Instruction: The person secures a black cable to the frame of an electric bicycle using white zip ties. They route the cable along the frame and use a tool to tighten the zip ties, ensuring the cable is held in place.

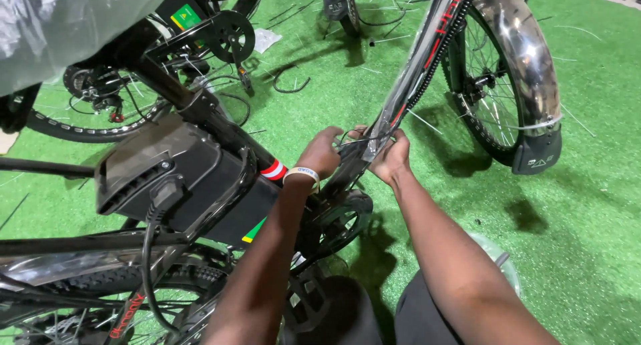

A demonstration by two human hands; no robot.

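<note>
A black bicycle frame tube (407, 78), wrapped in clear plastic, slants down from the top toward the crank. My left hand (320, 151), with a white wristband, grips the lower end of that tube from the left. My right hand (390, 157) is closed on the same tube and its plastic wrap from the right. A thin black cable loops between the two hands. A black battery case (173, 178) sits on the frame just left of my left hand. The chainring (340, 221) lies right below both hands.
A wheel with a shiny chrome mudguard (527, 65) stands to the right. Another bicycle's wheel (93, 111) and chainring (230, 35) are at the upper left. Loose cable ties and a coiled cable (290, 85) litter the green artificial turf (587, 205). Clear plastic hangs at the top left corner.
</note>
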